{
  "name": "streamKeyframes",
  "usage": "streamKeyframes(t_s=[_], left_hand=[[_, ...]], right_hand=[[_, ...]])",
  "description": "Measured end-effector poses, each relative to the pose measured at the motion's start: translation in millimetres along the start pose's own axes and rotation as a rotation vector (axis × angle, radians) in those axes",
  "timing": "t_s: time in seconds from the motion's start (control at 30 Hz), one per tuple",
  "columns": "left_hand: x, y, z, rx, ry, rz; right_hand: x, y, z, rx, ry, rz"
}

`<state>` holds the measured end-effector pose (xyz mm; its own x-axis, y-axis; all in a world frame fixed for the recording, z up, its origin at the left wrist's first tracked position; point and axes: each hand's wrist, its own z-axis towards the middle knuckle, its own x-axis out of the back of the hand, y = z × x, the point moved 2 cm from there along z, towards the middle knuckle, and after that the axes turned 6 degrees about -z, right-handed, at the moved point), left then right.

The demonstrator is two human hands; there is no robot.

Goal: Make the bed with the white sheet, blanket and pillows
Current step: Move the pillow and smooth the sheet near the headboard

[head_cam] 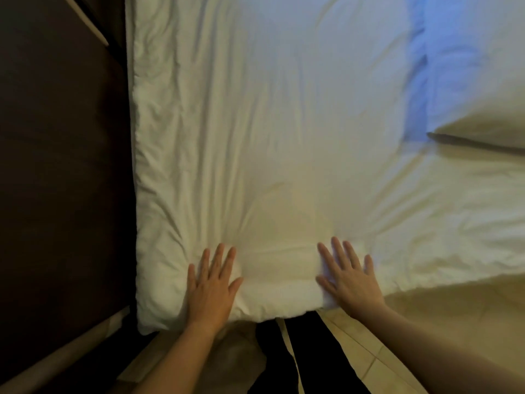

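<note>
White blanket [270,137] covers almost the whole head view, spread flat across the bed. Its creases run mostly away from the person. Its left edge runs straight away from them, close beside a dark panel [56,166]. The near edge crosses from left to right, with a puffy corner at lower left. The blanket runs out of the picture at the top and right, so I cannot tell its long axis.

The left grip [211,288] lies palm down on the blanket near that corner, fully open, fingers straight and slightly spread. It presses into the padding and holds nothing. The right grip [348,282] lies the same way a little to the right, flat, with fingers splayed and pointing away. Its heel sits at the blanket's near edge. The two are apart, with a bare stretch of blanket between them.

A pillow [483,89] lies at upper right on the bed, in bluish light. Below the near edge shows a tiled floor [352,354].
</note>
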<state>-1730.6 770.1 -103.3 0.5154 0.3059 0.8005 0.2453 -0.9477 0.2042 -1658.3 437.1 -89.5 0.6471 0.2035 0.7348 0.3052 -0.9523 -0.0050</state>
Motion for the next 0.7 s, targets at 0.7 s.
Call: streamKeyframes(t_s=[0.7], left_hand=[[119,49,-120,0.213,-0.017,-0.355]], right_hand=[[88,-20,-117,-0.101,0.188,0.295]])
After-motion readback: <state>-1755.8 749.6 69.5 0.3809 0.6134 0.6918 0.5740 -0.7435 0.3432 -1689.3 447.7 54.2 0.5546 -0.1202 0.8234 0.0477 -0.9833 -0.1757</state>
